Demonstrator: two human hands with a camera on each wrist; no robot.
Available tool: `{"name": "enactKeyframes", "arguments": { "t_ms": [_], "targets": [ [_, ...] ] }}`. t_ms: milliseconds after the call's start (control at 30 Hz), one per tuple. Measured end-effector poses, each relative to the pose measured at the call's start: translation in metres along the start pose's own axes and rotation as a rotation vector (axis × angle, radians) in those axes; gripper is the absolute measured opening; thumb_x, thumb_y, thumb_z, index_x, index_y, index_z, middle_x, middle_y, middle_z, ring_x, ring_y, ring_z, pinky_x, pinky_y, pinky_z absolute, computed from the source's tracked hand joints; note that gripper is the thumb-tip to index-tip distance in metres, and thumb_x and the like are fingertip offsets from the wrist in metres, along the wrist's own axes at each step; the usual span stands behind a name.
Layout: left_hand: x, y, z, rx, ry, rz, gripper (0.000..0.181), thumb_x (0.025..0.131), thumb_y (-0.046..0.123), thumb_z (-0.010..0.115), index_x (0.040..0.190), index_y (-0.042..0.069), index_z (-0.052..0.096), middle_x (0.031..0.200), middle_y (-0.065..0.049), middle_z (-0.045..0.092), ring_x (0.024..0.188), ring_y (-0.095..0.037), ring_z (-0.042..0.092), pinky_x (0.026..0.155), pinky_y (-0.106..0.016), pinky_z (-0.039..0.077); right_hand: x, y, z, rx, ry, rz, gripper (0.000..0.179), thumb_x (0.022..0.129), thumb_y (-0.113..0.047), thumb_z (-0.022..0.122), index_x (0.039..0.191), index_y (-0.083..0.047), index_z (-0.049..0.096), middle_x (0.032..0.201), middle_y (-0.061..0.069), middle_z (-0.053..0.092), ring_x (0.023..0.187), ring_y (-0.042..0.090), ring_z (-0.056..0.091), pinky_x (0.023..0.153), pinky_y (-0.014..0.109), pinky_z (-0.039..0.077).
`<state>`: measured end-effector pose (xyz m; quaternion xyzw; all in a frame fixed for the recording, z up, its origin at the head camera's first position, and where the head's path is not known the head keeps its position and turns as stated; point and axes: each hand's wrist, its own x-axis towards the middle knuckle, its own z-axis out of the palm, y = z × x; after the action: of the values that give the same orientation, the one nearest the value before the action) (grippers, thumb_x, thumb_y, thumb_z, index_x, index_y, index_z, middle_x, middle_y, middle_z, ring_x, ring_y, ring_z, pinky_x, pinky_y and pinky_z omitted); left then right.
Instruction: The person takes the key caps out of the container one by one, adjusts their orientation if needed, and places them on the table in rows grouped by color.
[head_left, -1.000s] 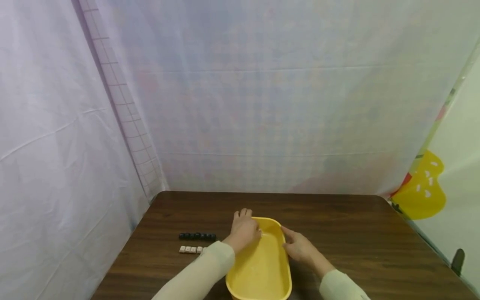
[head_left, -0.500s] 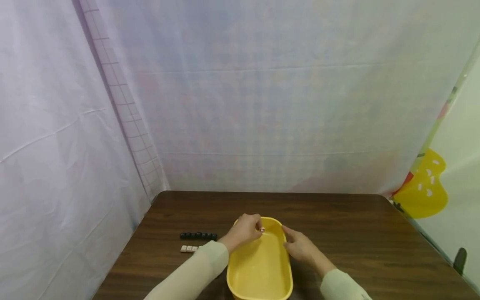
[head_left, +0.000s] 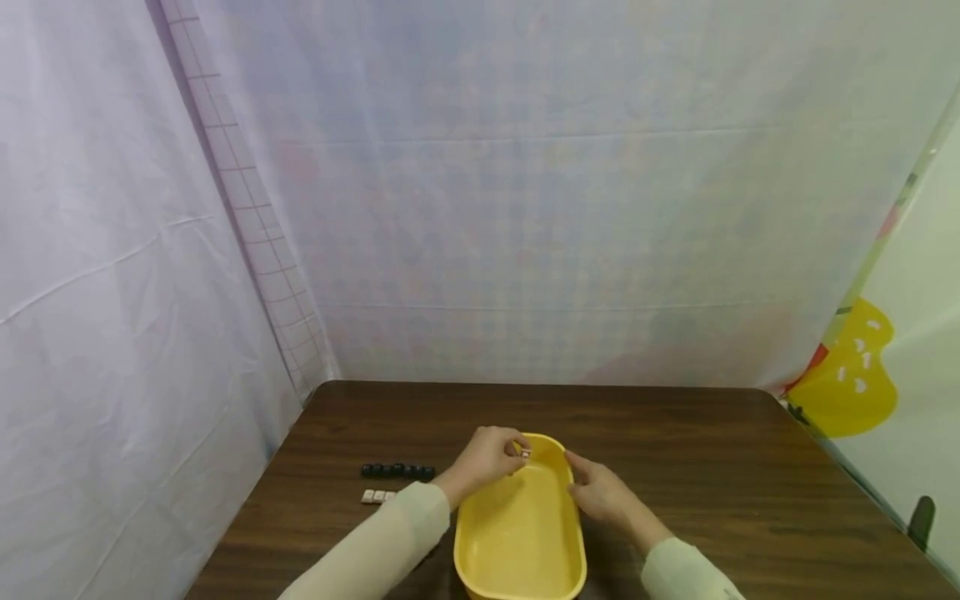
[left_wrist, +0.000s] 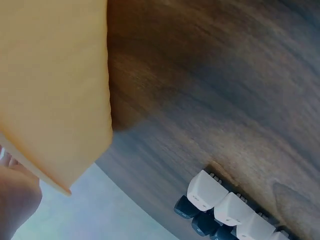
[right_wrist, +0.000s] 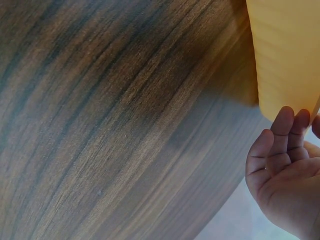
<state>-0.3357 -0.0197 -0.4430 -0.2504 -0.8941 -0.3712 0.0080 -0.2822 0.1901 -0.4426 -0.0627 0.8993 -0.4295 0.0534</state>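
In the head view my left hand (head_left: 486,457) is over the far end of a yellow plastic tub (head_left: 521,542). Between thumb and fingertips it pinches a small white keycap (head_left: 527,454) with a dark reddish underside. My right hand (head_left: 600,496) grips the tub's right rim near the far corner; the right wrist view shows its fingers (right_wrist: 282,122) bent against the outer wall. To the left, a row of black keycaps (head_left: 397,471) lies behind a row of white keycaps (head_left: 377,497), which my left sleeve partly covers. The left wrist view catches these white keycaps (left_wrist: 232,209) up close.
A dark wood-grain table (head_left: 697,475) carries everything. Pale curtains (head_left: 525,208) hang behind its far edge and at the left (head_left: 112,333). At the right is a whitish sheet with a yellow printed shape (head_left: 843,383).
My left hand has risen from the tub's far left side and turned inward over it, bringing the pinched white keycap into sight. The right hand stays on the rim.
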Motion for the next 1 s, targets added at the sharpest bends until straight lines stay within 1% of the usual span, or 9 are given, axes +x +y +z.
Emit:
{"name": "enactKeyframes", "arguments": {
  "t_ms": [133,200,267,400,433,600,700,833,1000],
  "targets": [
    [-0.004,0.000,-0.003,-0.090,-0.007,-0.030,0.016,0.094,0.015,0.070,0.107,0.006,0.072,0.081,-0.002,0.069,0.065,-0.017,0.066,0.055,-0.023,0.051,0.000,0.000,0.000,-0.025,0.005,-0.015,0.060,0.089,-0.002,0.059,0.145,0.006,0.043,0.125,0.029,0.061,0.089,0.026,0.060,0.079,0.041,0.050],
    [-0.007,0.000,-0.006,-0.132,-0.003,-0.034,0.019,0.096,0.018,0.068,0.109,0.006,0.072,0.086,-0.005,0.070,0.069,-0.024,0.068,0.055,-0.025,0.052,0.000,0.000,0.000,-0.024,0.005,-0.012,0.059,0.089,-0.003,0.059,0.146,0.006,0.043,0.123,0.028,0.062,0.090,0.026,0.060,0.081,0.043,0.050],
    [-0.009,0.000,-0.009,-0.162,0.014,-0.029,0.020,0.096,0.018,0.067,0.110,0.005,0.072,0.089,-0.006,0.070,0.072,-0.029,0.069,0.056,-0.028,0.054,0.000,0.000,0.000,-0.017,0.003,-0.007,0.060,0.089,-0.003,0.059,0.146,0.005,0.042,0.116,0.025,0.065,0.086,0.025,0.061,0.078,0.042,0.051],
    [-0.013,-0.002,-0.017,-0.202,0.061,-0.019,0.018,0.094,0.017,0.070,0.107,0.006,0.074,0.089,-0.002,0.070,0.071,-0.029,0.069,0.060,-0.036,0.057,-0.001,-0.001,0.000,-0.001,-0.003,0.006,0.060,0.090,-0.002,0.058,0.146,0.005,0.042,0.108,0.019,0.068,0.082,0.022,0.062,0.074,0.038,0.052],
    [-0.014,-0.003,-0.020,-0.205,0.070,-0.021,0.017,0.094,0.018,0.070,0.107,0.007,0.074,0.089,-0.001,0.069,0.070,-0.027,0.069,0.061,-0.037,0.057,-0.001,-0.001,0.000,0.007,-0.004,0.010,0.060,0.090,-0.002,0.058,0.147,0.005,0.041,0.105,0.018,0.069,0.080,0.021,0.062,0.072,0.037,0.052],
    [-0.022,-0.008,-0.034,-0.217,0.112,-0.033,0.017,0.094,0.017,0.070,0.108,0.008,0.073,0.091,0.000,0.068,0.070,-0.017,0.066,0.062,-0.033,0.057,-0.001,-0.001,0.000,0.012,0.003,0.011,0.060,0.090,-0.001,0.058,0.147,0.005,0.041,0.103,0.017,0.069,0.079,0.021,0.062,0.072,0.037,0.053],
    [-0.029,-0.013,-0.044,-0.211,0.129,-0.057,0.024,0.094,0.016,0.070,0.117,0.009,0.070,0.096,0.000,0.068,0.079,-0.016,0.065,0.066,-0.032,0.056,-0.002,-0.001,0.000,0.016,0.005,0.004,0.059,0.091,-0.001,0.058,0.147,0.006,0.041,0.105,0.020,0.068,0.080,0.021,0.063,0.073,0.038,0.053],
    [-0.043,-0.025,-0.061,-0.165,0.144,-0.106,0.034,0.094,0.021,0.071,0.127,0.012,0.066,0.104,-0.001,0.068,0.091,-0.017,0.064,0.074,-0.034,0.056,-0.003,-0.001,0.001,0.023,0.007,0.002,0.057,0.092,-0.002,0.058,0.147,0.005,0.041,0.107,0.021,0.068,0.082,0.022,0.063,0.076,0.039,0.053],
    [-0.061,-0.048,-0.083,-0.108,0.191,-0.143,0.026,0.090,0.020,0.075,0.114,0.010,0.071,0.100,-0.001,0.070,0.089,-0.018,0.066,0.072,-0.035,0.056,-0.003,0.000,0.000,0.023,0.014,-0.007,0.057,0.092,-0.002,0.058,0.146,0.005,0.042,0.100,0.016,0.069,0.080,0.021,0.062,0.074,0.039,0.053]
  ]
}}
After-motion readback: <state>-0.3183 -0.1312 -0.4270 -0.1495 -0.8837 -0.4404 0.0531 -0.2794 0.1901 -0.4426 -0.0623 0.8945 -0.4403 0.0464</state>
